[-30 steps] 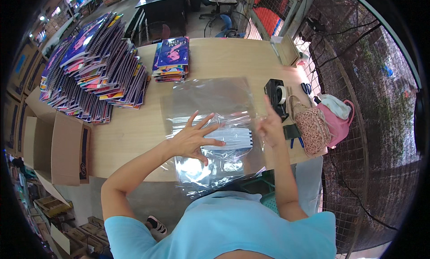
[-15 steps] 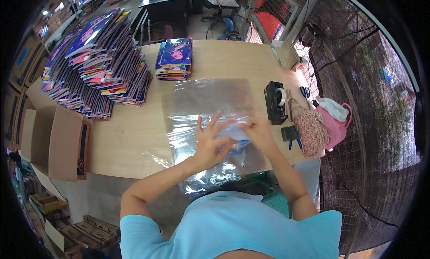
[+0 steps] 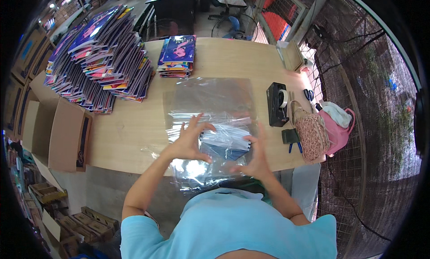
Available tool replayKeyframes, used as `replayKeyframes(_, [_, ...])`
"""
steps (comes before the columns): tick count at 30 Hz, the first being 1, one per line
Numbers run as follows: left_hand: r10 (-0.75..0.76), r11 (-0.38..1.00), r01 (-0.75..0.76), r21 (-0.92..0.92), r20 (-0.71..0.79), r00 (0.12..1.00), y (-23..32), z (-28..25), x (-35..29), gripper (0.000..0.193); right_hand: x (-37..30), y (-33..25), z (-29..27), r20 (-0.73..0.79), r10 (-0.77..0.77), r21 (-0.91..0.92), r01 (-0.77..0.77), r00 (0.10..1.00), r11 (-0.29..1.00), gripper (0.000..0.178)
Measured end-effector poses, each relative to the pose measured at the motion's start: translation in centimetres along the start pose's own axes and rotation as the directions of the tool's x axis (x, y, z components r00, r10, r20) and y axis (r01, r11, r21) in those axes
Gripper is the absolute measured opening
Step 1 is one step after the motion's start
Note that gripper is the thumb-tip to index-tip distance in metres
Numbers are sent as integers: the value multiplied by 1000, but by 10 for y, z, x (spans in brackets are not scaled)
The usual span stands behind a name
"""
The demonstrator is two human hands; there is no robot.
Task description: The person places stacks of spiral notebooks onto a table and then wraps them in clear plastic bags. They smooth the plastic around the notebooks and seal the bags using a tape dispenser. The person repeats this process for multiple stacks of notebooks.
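Note:
In front of me, a spiral notebook or small bundle of them (image 3: pixel 226 140) shows white page edges and a dark blue cover. It lies among clear plastic sheets or bags (image 3: pixel 212 95) spread on the table; whether it is inside one I cannot tell. At its left side my left hand (image 3: pixel 190 140) is open, fingers spread and thumb apart. My right hand (image 3: pixel 256 158) is at the right side, open too, with fingers pointing up and the thumb toward the middle. Glare on the plastic blurs the contact with the fingertips.
Tall leaning piles of spiral notebooks (image 3: pixel 101 57) fill the back left, beside a smaller stack (image 3: pixel 178 56). An open cardboard box (image 3: pixel 67 135) stands left. On the right are a tape dispenser (image 3: pixel 277 104), scissors (image 3: pixel 308 94), a patterned pouch (image 3: pixel 309 133) and a pink bag (image 3: pixel 339 130).
My hands have moved apart from close together over the plastic to either side of the notebook bundle, exposing its pages. The right hand came down and its fingers opened.

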State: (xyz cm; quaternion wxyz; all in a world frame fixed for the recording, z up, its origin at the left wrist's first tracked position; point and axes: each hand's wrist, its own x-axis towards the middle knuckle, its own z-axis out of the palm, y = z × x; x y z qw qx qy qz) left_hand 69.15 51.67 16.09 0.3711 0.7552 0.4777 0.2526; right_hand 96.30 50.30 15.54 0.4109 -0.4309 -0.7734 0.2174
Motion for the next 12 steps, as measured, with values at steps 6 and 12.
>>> replayKeyframes(6, [-71,978,55,199,74,995,22,-4,1,85,6,12,10,86,-22,54,18,996,998,48])
replayKeyframes(12, [186,973,-179,-142,36,982,-18,15,4,90,55,-17,30,267,-242,-260,312,933,914,31])
